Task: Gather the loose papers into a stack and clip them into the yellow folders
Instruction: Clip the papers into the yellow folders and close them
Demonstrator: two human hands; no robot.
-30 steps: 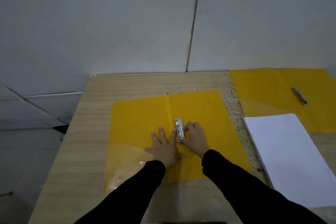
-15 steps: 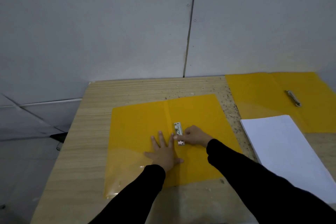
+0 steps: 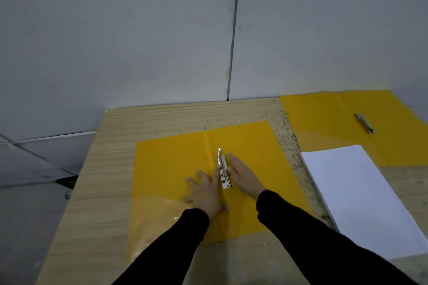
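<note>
An open yellow folder [image 3: 171, 169] lies flat on the wooden table [image 3: 111, 169] in front of me. Its metal clip [image 3: 224, 172] sits near the spine with the lever raised at the far end. My left hand [image 3: 205, 191] presses flat on the folder just left of the clip, fingers spread. My right hand [image 3: 243, 174] lies flat on the right side of the clip, thumb touching it. A stack of white papers [image 3: 361, 199] rests to the right. A second open yellow folder [image 3: 324, 127] lies at the back right with its own clip [image 3: 365, 122] flat.
A grey panelled wall [image 3: 162, 30] stands right behind the table. The table's left edge drops to a grey floor [image 3: 27, 215]. The paper stack overlaps the near edge of the second folder.
The clip's lever has come up at its far end. My right hand went from curled at the clip's near end to stretched flat beside it. My left hand stayed put.
</note>
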